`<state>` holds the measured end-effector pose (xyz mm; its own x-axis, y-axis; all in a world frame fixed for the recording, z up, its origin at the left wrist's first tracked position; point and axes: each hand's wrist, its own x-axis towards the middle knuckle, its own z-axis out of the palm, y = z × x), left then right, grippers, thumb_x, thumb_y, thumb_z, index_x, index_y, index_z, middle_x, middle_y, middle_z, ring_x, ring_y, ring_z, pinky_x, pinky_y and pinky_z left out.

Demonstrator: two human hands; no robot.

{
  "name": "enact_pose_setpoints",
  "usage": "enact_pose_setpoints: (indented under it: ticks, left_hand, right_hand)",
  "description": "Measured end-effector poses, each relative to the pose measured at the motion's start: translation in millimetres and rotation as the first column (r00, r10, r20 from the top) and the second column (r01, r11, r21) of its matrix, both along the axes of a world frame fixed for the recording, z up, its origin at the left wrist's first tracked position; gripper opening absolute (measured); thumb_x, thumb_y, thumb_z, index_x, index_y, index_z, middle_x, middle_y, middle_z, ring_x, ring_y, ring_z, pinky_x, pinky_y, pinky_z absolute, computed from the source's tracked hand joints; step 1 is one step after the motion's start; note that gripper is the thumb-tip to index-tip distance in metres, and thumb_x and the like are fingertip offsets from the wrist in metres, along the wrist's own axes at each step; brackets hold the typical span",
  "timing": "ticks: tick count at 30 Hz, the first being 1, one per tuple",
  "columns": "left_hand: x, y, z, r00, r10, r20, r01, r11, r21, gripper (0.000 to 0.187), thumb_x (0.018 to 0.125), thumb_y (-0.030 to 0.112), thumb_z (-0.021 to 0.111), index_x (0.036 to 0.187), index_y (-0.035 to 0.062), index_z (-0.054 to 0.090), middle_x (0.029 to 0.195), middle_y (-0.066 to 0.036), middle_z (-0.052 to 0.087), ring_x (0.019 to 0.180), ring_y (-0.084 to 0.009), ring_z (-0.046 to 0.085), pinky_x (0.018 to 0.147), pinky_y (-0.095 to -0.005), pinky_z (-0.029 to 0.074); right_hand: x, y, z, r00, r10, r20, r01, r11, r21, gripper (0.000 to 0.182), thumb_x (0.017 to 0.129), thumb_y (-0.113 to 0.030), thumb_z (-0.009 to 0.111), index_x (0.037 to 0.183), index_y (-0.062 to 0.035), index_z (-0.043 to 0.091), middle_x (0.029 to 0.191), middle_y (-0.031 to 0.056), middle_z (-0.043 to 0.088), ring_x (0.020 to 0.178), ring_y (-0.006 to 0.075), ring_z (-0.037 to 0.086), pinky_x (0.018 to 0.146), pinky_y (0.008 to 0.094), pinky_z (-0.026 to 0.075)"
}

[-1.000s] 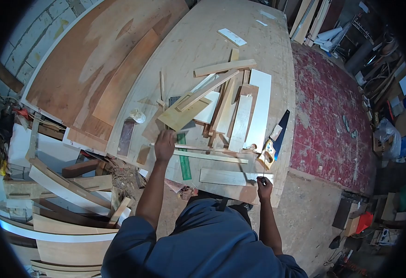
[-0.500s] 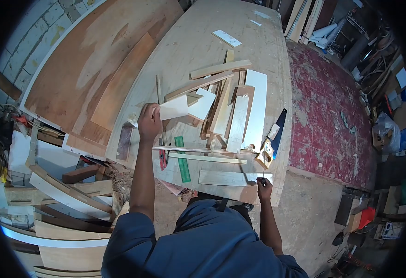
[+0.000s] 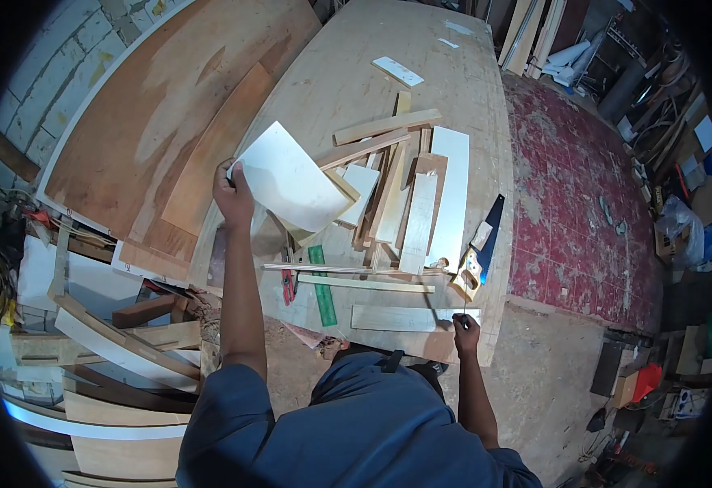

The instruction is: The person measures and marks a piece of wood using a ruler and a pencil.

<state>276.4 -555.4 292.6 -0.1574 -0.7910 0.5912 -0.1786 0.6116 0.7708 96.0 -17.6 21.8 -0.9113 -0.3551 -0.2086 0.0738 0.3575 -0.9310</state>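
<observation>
My left hand (image 3: 234, 195) is closed on the left edge of a white-faced board (image 3: 291, 179), held tilted above the table with its broad face showing. Wooden edging shows along its right and lower sides. My right hand (image 3: 467, 332) is closed round a thin, pencil-like stick (image 3: 464, 306) that points up. Beneath that hand lies a pale wooden strip (image 3: 397, 318) near the table's front edge. A handsaw (image 3: 471, 264) rests just beyond it. Between my hands lie a green ruler (image 3: 322, 289), a red-handled tool (image 3: 288, 286) and narrow wooden strips (image 3: 372, 282).
A pile of wooden offcuts (image 3: 392, 195) and a long white board (image 3: 449, 191) cover the middle of the worktable (image 3: 323, 73). A large plywood sheet (image 3: 145, 106) leans at the left, above stacked curved wood pieces (image 3: 128, 350). Red flooring (image 3: 575, 203) lies to the right.
My left hand has moved left and slightly up, and the white-faced board has turned so that more of its face shows. My right hand has barely moved.
</observation>
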Motion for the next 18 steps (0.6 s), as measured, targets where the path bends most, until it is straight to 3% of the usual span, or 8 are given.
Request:
enact_pose_setpoints:
  ticks: [3,5,9,11,12,14,15,18]
  left_hand:
    - [-13,-11,-6,0.999,0.011,-0.044,-0.011,1.0,-0.009,0.019,0.096,0.014,0.054,0.102,-0.0033,0.059,0.087,-0.008,0.061,0.076,-0.0122,0.056,0.068,-0.0262,0.047]
    - [-19,-14,-3,0.977,-0.069,-0.203,0.064,0.997,-0.033,0.02,0.097,0.015,0.053,0.102,-0.0034,0.059,0.092,-0.009,0.064,0.084,-0.0137,0.059,0.073,-0.0279,0.049]
    - [-30,-11,6,0.967,-0.073,-0.245,0.059,0.996,-0.063,0.021,0.097,0.016,0.055,0.102,-0.0033,0.06,0.094,-0.009,0.064,0.087,-0.0146,0.06,0.075,-0.0283,0.049]
    - [-35,-12,9,0.992,0.066,-0.105,-0.092,0.959,-0.269,0.018,0.095,0.014,0.057,0.103,-0.0022,0.061,0.096,-0.012,0.065,0.085,-0.0192,0.063,0.075,-0.0296,0.05]
    - [-37,-12,8,0.992,0.066,-0.104,-0.092,0.959,-0.268,0.018,0.095,0.014,0.057,0.103,-0.0022,0.061,0.096,-0.012,0.065,0.085,-0.0192,0.063,0.075,-0.0296,0.05]
    - [-43,-9,5,0.98,0.196,0.037,-0.139,0.807,-0.574,0.011,0.09,0.011,0.061,0.098,0.0039,0.064,0.1,-0.013,0.065,0.085,-0.0268,0.065,0.072,-0.0341,0.053]
    - [-44,-8,-4,0.979,0.199,0.039,-0.141,0.807,-0.573,0.011,0.09,0.011,0.061,0.098,0.0039,0.064,0.1,-0.013,0.065,0.085,-0.0268,0.065,0.072,-0.0341,0.053]
    - [-43,-6,-67,0.895,0.122,0.428,0.148,0.826,-0.543,0.013,0.087,0.014,0.063,0.099,0.0109,0.065,0.102,-0.01,0.066,0.085,-0.0266,0.066,0.07,-0.0368,0.055]
  right_hand:
    - [-3,-4,9,1.0,0.003,-0.004,-0.003,1.0,0.022,0.014,0.08,0.004,0.061,0.092,0.0016,0.068,0.087,0.0056,0.068,0.082,0.0122,0.061,0.077,0.0266,0.048]
    - [-4,-6,11,1.0,0.011,-0.005,-0.011,0.999,0.036,0.014,0.08,0.003,0.061,0.092,0.0016,0.068,0.087,0.0056,0.068,0.081,0.0119,0.06,0.077,0.0266,0.048]
    - [-6,-6,8,1.0,-0.007,-0.016,0.007,0.999,0.038,0.013,0.08,0.003,0.061,0.091,0.0019,0.068,0.086,0.0055,0.068,0.081,0.0118,0.06,0.076,0.0265,0.048]
    - [-6,-8,11,1.0,-0.018,-0.012,0.018,0.999,0.035,0.012,0.081,0.003,0.061,0.09,0.002,0.068,0.086,0.0056,0.068,0.081,0.0119,0.06,0.076,0.0266,0.048]
    - [-6,-9,12,1.0,-0.018,-0.003,0.018,0.999,0.035,0.012,0.081,0.003,0.061,0.091,0.0021,0.068,0.086,0.0057,0.068,0.081,0.0119,0.06,0.076,0.0266,0.047]
    - [-6,-11,13,1.0,-0.012,0.008,0.012,0.999,0.035,0.012,0.081,0.003,0.061,0.091,0.0023,0.068,0.086,0.0058,0.068,0.082,0.012,0.06,0.077,0.0267,0.047]
    - [-7,-12,11,1.0,0.0,-0.009,0.001,0.999,0.043,0.012,0.081,0.003,0.061,0.091,0.0023,0.068,0.087,0.0059,0.068,0.082,0.012,0.06,0.077,0.0266,0.047]
    - [-8,-16,5,0.999,0.03,-0.041,-0.028,0.998,0.052,0.012,0.081,0.002,0.062,0.092,0.0023,0.068,0.087,0.0058,0.068,0.082,0.012,0.06,0.077,0.0264,0.047]
